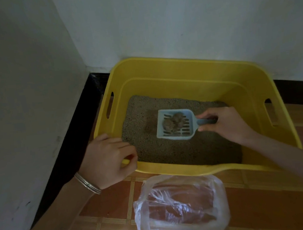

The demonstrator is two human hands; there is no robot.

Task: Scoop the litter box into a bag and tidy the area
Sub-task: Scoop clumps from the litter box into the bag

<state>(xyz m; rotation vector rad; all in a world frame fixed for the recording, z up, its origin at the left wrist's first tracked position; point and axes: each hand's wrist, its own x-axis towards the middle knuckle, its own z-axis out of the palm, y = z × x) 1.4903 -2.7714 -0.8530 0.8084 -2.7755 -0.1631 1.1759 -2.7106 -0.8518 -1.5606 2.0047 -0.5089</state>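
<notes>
A yellow litter box [179, 68] stands in the corner of the room, with grey-brown litter [178, 149] covering its floor. My right hand [226, 123] grips the handle of a pale blue slotted scoop [169, 134] held over the litter, its blade pointing left. Two or three brown clumps [175, 122] lie in the scoop. My left hand [106, 157] grips the box's near left corner rim, a silver bangle on its wrist. A clear plastic bag [181, 207] lies open on the floor just in front of the box.
White walls meet at the corner behind and left of the box, with a black skirting [78, 133] along their base. The floor is orange-brown tile [269, 211] with pale patterned bands. The box has slot handles in its left and right walls.
</notes>
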